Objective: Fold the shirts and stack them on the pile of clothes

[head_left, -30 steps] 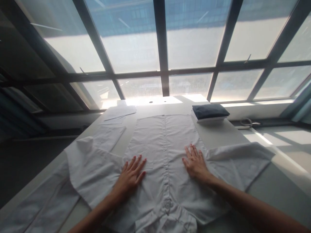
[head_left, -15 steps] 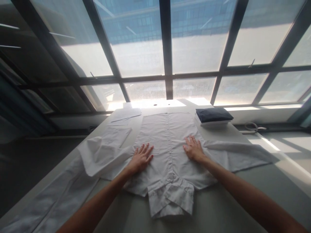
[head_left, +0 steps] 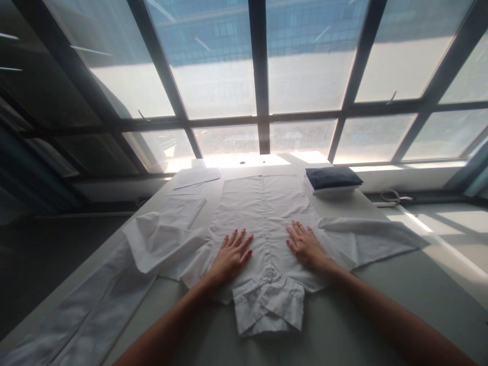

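A white button-up shirt (head_left: pixel 263 203) lies front side up on the white table (head_left: pixel 183 325), its collar (head_left: pixel 269 310) toward me and its hem at the far end. My left hand (head_left: pixel 231 256) rests flat on the chest left of the button line, fingers spread. On the other side of the buttons, my right hand (head_left: pixel 305 246) is also laid flat with its fingers apart. The right-hand sleeve (head_left: pixel 375 239) stretches out sideways, while the left-hand sleeve (head_left: pixel 163 246) is bunched and rumpled.
Another white garment (head_left: pixel 87 305) lies along the table's left side, partly under the bunched sleeve. Sheets of paper (head_left: pixel 194 179) lie at the far left. A folded dark garment (head_left: pixel 333 178) tops a white stack at the far right. Windows (head_left: pixel 223 86) stand beyond.
My left hand has slid right, closer to the button line. My right hand has shifted slightly toward me. Both still lie flat on the shirt.
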`<state>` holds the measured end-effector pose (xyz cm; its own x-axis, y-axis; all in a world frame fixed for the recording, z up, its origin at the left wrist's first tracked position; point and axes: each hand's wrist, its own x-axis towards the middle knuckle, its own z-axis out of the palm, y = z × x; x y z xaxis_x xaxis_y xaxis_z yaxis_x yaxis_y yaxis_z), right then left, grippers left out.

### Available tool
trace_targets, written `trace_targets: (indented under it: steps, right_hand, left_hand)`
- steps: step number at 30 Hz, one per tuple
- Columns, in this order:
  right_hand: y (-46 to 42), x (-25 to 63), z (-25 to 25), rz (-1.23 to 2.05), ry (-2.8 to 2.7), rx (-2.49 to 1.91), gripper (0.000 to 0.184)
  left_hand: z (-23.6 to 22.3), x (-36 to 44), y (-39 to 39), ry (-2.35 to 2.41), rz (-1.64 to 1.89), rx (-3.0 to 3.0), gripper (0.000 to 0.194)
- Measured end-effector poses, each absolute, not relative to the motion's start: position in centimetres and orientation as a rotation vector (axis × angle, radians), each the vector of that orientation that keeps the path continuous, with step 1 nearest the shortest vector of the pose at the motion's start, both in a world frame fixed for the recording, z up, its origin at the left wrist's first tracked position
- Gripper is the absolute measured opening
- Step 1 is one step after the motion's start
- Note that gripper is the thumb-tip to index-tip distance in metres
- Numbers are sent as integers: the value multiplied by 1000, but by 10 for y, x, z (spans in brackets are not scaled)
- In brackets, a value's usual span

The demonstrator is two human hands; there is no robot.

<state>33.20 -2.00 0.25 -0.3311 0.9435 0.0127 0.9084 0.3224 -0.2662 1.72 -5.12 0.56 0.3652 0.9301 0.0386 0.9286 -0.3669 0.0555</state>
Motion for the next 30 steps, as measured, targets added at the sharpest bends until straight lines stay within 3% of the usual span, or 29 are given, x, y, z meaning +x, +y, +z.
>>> trace_targets:
  steps: [5, 12, 21, 26, 30]
  right_hand:
    - [-36, 343, 7, 367, -2381, -1738, 60]
    - [-50, 348, 13, 333, -2333, -1719, 59]
    - [-44, 370, 14, 392, -2033, -1540, 53]
    - [-22, 435, 37, 182, -1741, -1545, 50]
    - [-6, 522, 34, -50, -1427, -1914, 53]
  left_hand:
    - [19, 40, -47, 1839, 7, 2447, 56]
    - [14, 103, -44, 1632, 227, 2560, 57]
    - [6, 105, -47, 1575, 207, 2628, 54]
    - [4, 104, -47, 1559, 236, 2659, 54]
    - [4, 105, -47, 1559, 250, 2650, 54]
